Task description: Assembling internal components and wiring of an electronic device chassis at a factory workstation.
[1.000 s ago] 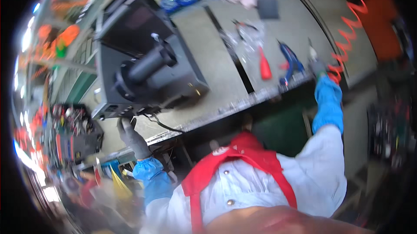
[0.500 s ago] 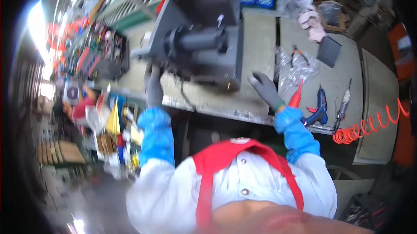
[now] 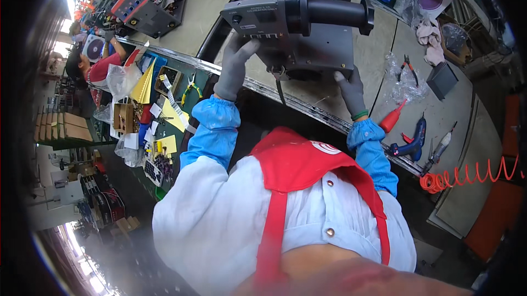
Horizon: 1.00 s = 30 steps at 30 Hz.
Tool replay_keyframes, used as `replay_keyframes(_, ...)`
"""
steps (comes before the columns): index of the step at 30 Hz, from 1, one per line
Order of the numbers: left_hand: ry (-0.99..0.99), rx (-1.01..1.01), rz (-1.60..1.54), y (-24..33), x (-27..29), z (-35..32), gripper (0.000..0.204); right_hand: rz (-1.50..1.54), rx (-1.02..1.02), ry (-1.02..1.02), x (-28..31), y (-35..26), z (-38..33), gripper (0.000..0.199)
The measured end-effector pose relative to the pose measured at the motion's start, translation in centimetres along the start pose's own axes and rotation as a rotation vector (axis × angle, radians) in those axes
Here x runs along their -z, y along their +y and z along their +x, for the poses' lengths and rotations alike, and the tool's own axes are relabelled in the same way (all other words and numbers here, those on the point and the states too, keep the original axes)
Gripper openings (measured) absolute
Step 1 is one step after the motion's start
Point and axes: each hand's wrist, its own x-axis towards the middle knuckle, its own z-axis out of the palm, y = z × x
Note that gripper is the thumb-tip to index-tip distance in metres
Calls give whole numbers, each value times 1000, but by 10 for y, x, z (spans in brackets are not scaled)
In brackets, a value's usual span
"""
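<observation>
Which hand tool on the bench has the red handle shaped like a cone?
The red-handled screwdriver, lying just right of the right hand. The glue gun beside it is blue, and the air tool is grey and thin.

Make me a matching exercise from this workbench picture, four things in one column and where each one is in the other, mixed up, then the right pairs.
Things:
1. left hand
2. right hand
3. red screwdriver
4. orange coiled hose

Places:
A. hanging off the bench's right end
B. on the grey machine's lower right edge
C. lying on the bench just right of the right wrist
D. on the machine's left front corner

Pairs: 1-D, 2-B, 3-C, 4-A
</observation>
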Motion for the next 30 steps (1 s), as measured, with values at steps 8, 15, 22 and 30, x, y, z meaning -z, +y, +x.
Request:
replay_keyframes(8, -298, 280, -111, -75, 118, 141, 34, 190, -182, 204, -25, -38, 7, 46)
replay_keyframes(15, -154, 214, -147, -156, 117, 330, 28, -226, -164, 604, -57, -74, 0, 68)
replay_keyframes(22, -311, -330, 694, -234, 93, 462, 22, -108, 79, 542, -130, -203, -7, 110)
replay_keyframes(30, -197, 212, -292, -177, 50, 407, 20, 234, 47, 668, -161, -211, -1, 104)
